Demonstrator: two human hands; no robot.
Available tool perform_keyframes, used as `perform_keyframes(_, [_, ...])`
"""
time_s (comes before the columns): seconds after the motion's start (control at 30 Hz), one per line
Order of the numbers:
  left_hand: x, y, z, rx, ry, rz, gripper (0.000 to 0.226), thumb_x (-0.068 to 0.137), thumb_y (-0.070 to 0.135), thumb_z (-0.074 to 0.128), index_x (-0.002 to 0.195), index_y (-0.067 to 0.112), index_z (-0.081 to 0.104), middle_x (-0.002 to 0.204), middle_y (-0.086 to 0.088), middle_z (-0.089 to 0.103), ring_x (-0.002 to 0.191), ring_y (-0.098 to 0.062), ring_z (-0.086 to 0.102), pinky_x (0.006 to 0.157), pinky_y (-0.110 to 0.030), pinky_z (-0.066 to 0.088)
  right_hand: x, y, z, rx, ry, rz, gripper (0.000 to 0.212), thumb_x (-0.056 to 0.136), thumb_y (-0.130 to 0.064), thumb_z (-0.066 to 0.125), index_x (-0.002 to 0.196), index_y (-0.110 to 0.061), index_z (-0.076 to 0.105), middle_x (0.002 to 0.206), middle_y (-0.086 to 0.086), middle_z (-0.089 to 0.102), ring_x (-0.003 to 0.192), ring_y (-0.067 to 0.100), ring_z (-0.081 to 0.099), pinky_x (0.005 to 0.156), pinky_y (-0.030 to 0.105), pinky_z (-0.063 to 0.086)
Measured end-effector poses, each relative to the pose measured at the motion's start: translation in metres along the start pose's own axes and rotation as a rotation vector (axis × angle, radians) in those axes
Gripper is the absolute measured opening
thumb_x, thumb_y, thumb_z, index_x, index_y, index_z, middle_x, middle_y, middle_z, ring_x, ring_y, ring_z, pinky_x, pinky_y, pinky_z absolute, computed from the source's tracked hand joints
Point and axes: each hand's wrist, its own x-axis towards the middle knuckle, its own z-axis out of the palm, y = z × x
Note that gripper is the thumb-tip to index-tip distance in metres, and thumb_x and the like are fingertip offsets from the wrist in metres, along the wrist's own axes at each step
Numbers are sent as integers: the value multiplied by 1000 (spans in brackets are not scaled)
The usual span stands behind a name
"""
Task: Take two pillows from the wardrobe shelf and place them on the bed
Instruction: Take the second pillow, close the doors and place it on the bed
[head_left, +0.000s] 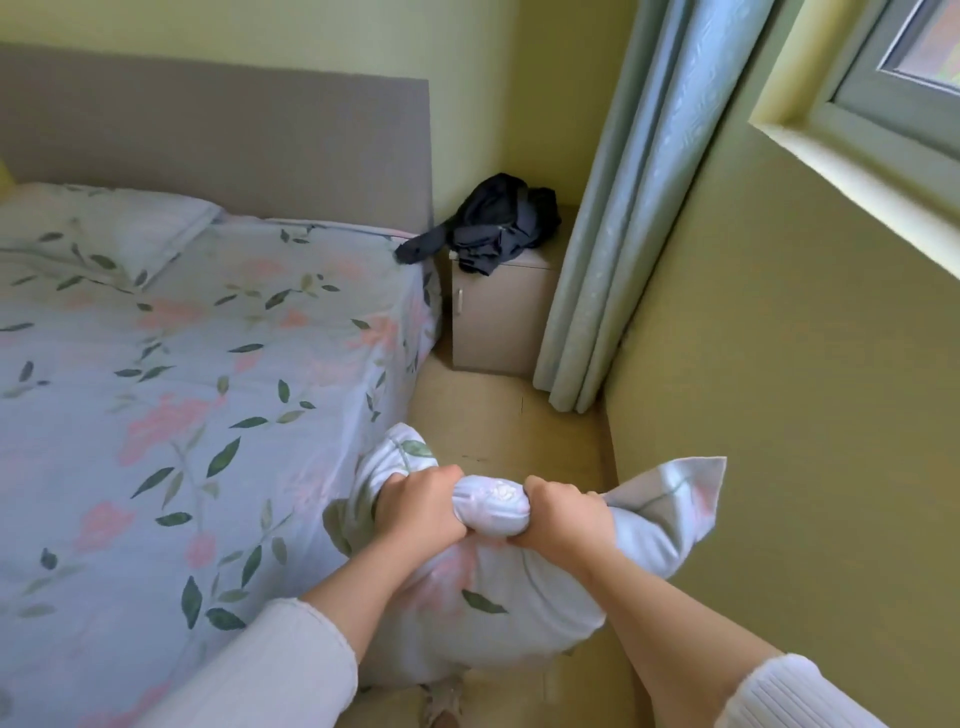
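Between two hands (421, 512) (563, 514), one pillow (519, 608)

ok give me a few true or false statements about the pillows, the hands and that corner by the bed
1. Both the left hand and the right hand grip the held pillow. True.
2. The held pillow already lies flat on the bed. False: the hands hold it bunched up beside the bed's edge.
3. A second pillow lies on the bed by the headboard. True.
4. The bedside cabinet has nothing on top. False: dark clothing lies heaped on it.
5. The curtain is drawn across the window. False: it hangs gathered in the corner, beside the window.
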Motion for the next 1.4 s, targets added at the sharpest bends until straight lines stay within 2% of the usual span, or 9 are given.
perform_keyframes(0.13, [84, -15, -21, 13, -12, -36, 18, 68, 19, 54, 85, 19, 55, 93, -7, 69, 91, -36, 59, 68, -30, 37, 84, -8, -33, -25, 26, -26, 39, 75, -50, 61, 68, -26, 31, 84, -1, 55, 88, 28, 58, 73, 32, 31])
perform_keyframes(0.3, [186, -14, -43, 45, 29, -27, 22, 70, 21, 55, 91, 18, 59, 93, -7, 69, 91, -36, 59, 69, -29, 35, 181, 3, -74, 7, 51, -41, 39, 72, -54, 62, 83, -25, 38, 99, 0, 66, 96, 25, 61, 78, 34, 34])
perform_keyframes(0.5, [318, -12, -56, 46, 87, -104, 24, 68, 21, 58, 92, 17, 59, 94, -8, 69, 92, -37, 60, 73, -31, 44, 311, 23, -129, -49, 101, -120, 37, 74, -53, 61, 85, -25, 39, 103, 0, 67, 100, 25, 61, 79, 34, 33])
perform_keyframes(0.73, [456, -7, -75, -5, 167, -243, 21, 68, 28, 62, 85, 17, 58, 89, -8, 70, 87, -34, 63, 68, -30, 44, 463, 43, -195, -127, 131, -312, 35, 77, -50, 60, 87, -20, 44, 101, 2, 68, 95, 26, 62, 73, 33, 30])
perform_keyframes(0.83, [497, -10, -88, -68, 178, -316, 27, 66, 35, 63, 83, 15, 58, 89, -11, 70, 87, -35, 64, 67, -32, 46, 512, 39, -221, -168, 148, -396, 48, 76, -58, 59, 100, -17, 52, 101, 3, 68, 95, 28, 62, 74, 34, 33])
perform_keyframes(0.97, [538, -27, -113, -158, 220, -400, 30, 57, 42, 61, 71, 20, 46, 90, -11, 70, 86, -37, 63, 60, -28, 36, 568, 15, -250, -204, 196, -513, 48, 75, -56, 61, 102, -17, 52, 101, 4, 68, 96, 29, 63, 73, 34, 35])
perform_keyframes(1.03, [557, -39, -128, -201, 256, -446, 29, 60, 36, 68, 73, 18, 50, 91, -12, 69, 86, -37, 62, 61, -28, 37, 593, -2, -265, -218, 212, -551, 40, 78, -48, 61, 102, -18, 52, 102, 3, 68, 95, 28, 63, 73, 33, 34])
perform_keyframes(1.2, [595, -76, -172, -358, 314, -514, 46, 48, 36, 66, 85, 10, 60, 87, -11, 68, 80, -33, 62, 63, -33, 46, 640, -54, -299, -254, 234, -603, 29, 77, -40, 63, 95, -21, 50, 101, 3, 68, 92, 28, 62, 79, 32, 37])
perform_keyframes(1.4, [624, -135, -235, -642, 366, -529, 49, 36, 27, 70, 81, 7, 64, 78, -5, 64, 70, -23, 55, 61, -28, 42, 680, -138, -347, -300, 169, -651, 44, 73, -42, 69, 109, -21, 52, 111, 1, 66, 102, 26, 60, 76, 31, 33])
